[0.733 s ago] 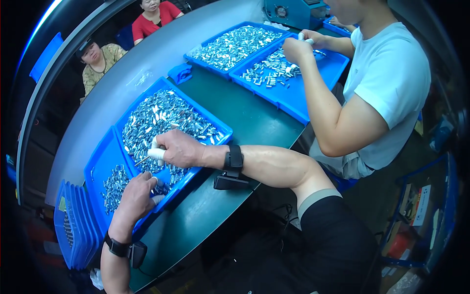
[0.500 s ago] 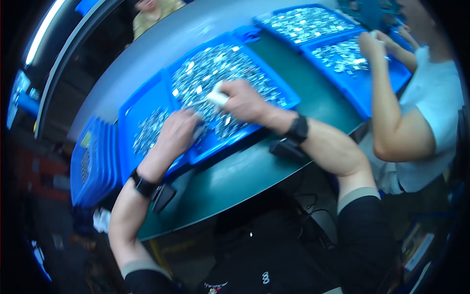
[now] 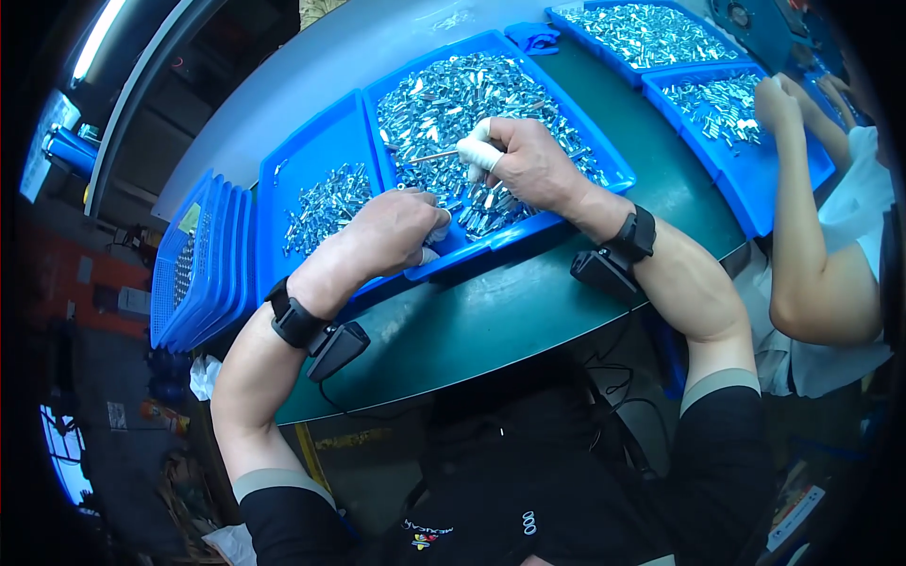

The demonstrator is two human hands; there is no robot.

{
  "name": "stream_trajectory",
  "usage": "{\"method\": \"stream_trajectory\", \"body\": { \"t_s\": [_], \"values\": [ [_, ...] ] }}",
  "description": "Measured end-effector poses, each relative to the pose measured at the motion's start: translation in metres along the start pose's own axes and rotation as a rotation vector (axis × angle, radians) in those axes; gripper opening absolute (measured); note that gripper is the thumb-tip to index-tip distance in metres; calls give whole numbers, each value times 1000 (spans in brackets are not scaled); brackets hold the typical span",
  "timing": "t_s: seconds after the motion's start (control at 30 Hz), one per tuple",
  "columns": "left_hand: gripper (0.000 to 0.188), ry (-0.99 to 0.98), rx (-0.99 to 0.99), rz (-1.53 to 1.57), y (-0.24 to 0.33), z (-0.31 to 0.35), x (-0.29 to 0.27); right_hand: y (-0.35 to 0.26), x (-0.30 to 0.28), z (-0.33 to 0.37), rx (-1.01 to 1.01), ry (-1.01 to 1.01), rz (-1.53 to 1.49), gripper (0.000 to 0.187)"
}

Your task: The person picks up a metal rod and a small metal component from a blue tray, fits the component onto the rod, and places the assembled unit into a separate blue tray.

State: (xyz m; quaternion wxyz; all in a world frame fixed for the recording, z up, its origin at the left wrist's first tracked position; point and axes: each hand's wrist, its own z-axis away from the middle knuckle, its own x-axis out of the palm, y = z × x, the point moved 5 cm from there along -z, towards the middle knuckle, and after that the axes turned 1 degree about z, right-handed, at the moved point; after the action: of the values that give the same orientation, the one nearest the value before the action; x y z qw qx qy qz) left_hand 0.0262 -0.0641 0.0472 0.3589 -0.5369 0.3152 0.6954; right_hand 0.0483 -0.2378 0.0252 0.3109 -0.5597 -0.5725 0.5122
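My right hand (image 3: 528, 162), with white coverings on thumb and forefinger, pinches a thin copper-coloured rod (image 3: 433, 157) that points left. Below it is a blue tray (image 3: 618, 179) heaped with small shiny metal parts (image 3: 453, 94). My left hand (image 3: 392, 231) is closed, knuckles up, over the near side of the trays. A tiny pale piece (image 3: 403, 187) shows by its forefinger; what the curled fingers hold is mostly hidden. The rod's tip is a little above that hand, apart from it. A second blue tray (image 3: 311, 132), on the left, has a smaller pile of metal parts (image 3: 330, 203).
Nested blue baskets (image 3: 203, 274) stand left of the trays. At the right, a co-worker's hands (image 3: 783, 104) are over another blue tray (image 3: 698, 179) of metal parts, with a fuller tray (image 3: 651, 38) behind. A blue cloth (image 3: 533, 38) lies on the green tabletop (image 3: 453, 330).
The whole view has shifted, putting the trays further right and up. The rod's tip is now a little higher off my left hand. Both hands stay closed over the trays.
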Motion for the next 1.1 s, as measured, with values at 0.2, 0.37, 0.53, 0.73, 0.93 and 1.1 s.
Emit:
{"method": "stream_trajectory", "body": {
  "t_s": [0.2, 0.37, 0.53, 0.73, 0.93, 1.1],
  "values": [
    [24, 133, -56, 65, -10, 5, 6, 0, 2, -1, -22, 14, -10, 27],
    [26, 27, -25, 103, -5, 10, -10, -2, 0, -1, -54, 28, 7, 28],
    [32, -61, 25, -51, 1, -7, 0, 0, 0, -2, -40, 37, 7, 26],
    [19, 47, 58, -51, 0, -5, 4, 1, 0, -2, -62, 32, 46, 29],
    [17, 320, -358, 622, -24, 10, -2, -1, -3, -1, -30, 32, 24, 22],
    [21, 653, -414, 1050, -50, 24, 8, 1, 3, 0, -17, -35, 1, 23]
  ]
}}
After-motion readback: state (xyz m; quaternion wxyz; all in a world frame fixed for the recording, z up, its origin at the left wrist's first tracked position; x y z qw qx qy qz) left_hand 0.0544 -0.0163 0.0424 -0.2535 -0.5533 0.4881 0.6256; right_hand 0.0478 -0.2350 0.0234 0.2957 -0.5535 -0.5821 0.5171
